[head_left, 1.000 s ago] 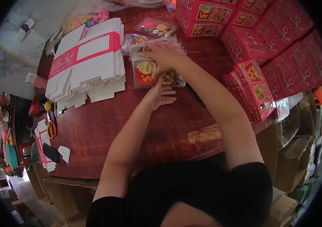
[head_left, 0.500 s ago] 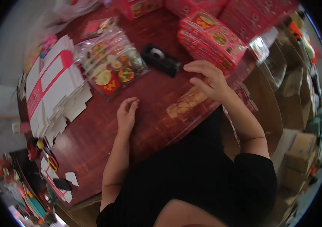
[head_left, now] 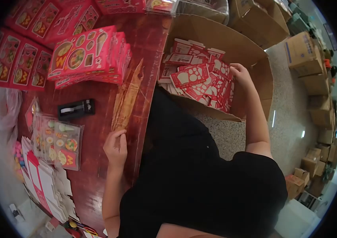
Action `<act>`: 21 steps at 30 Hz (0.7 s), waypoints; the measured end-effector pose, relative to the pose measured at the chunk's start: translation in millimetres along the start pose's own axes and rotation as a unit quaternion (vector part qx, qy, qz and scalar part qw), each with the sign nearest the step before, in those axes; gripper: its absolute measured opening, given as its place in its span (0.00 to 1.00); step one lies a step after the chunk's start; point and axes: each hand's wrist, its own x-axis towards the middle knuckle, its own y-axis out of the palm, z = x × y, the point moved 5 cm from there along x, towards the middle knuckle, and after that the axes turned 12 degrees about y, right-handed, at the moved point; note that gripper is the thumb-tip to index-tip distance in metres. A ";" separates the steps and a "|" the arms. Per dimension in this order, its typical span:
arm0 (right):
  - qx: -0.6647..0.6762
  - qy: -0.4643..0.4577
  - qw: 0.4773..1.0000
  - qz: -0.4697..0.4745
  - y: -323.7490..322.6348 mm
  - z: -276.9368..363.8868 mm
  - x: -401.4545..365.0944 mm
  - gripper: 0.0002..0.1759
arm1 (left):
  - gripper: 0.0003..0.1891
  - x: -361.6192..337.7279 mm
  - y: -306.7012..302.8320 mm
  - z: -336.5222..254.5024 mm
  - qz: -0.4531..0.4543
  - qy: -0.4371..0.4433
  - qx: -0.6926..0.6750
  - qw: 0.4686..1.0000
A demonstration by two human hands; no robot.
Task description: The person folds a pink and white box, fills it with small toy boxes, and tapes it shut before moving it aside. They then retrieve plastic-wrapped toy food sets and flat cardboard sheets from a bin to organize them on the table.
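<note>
My right hand (head_left: 243,76) reaches into a large open cardboard box (head_left: 261,79) on the right. Its fingers are closed at the edge of a red-and-white printed card (head_left: 221,66), at the side of a heap of similar cards (head_left: 194,77). My left hand (head_left: 116,147) rests on the dark red table (head_left: 93,170) near its edge, fingers loosely curled together with nothing visible in them. Just ahead of it is a worn, peeled strip (head_left: 127,101) of the tabletop. A black tape dispenser (head_left: 76,110) stands farther left.
Pink printed boxes (head_left: 83,51) are stacked on the table, with more behind. Clear packs of toy food pieces (head_left: 59,142) lie left, near flat white-and-pink carton blanks (head_left: 43,184). Brown cartons (head_left: 303,51) line the floor at right.
The view has turned to the right, bringing the cardboard box into sight. My right hand has gone from above the table into the box. My left hand still rests on the table.
</note>
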 end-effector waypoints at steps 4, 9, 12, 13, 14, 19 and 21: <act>-0.103 0.067 0.991 0.062 25.1 -78.4 54.9 0.23 | 0.07 67.6 60.3 -20.3 0.095 0.159 0.090 0.979; -0.255 0.055 0.962 0.077 87.5 -138.9 105.8 0.38 | 0.16 135.1 146.7 -33.6 0.202 0.296 0.159 0.920; -0.436 0.034 0.899 0.022 114.6 -119.0 119.1 0.47 | 0.29 162.9 175.4 -20.6 0.254 0.237 0.246 0.905; -0.464 0.018 0.886 0.015 122.1 -108.1 122.9 0.49 | 0.31 171.6 180.5 -18.6 0.256 0.214 0.264 0.905; -0.491 -0.001 0.871 0.009 128.9 -102.0 133.0 0.51 | 0.34 173.7 182.8 -14.2 0.289 0.192 0.273 0.897; -0.541 -0.039 0.840 -0.001 171.5 -108.1 197.3 0.50 | 0.31 181.8 188.2 -8.3 0.322 0.144 0.273 0.895; -0.531 -0.082 0.843 -0.029 185.3 -109.1 213.7 0.44 | 0.30 182.5 188.9 -4.7 0.326 0.139 0.274 0.894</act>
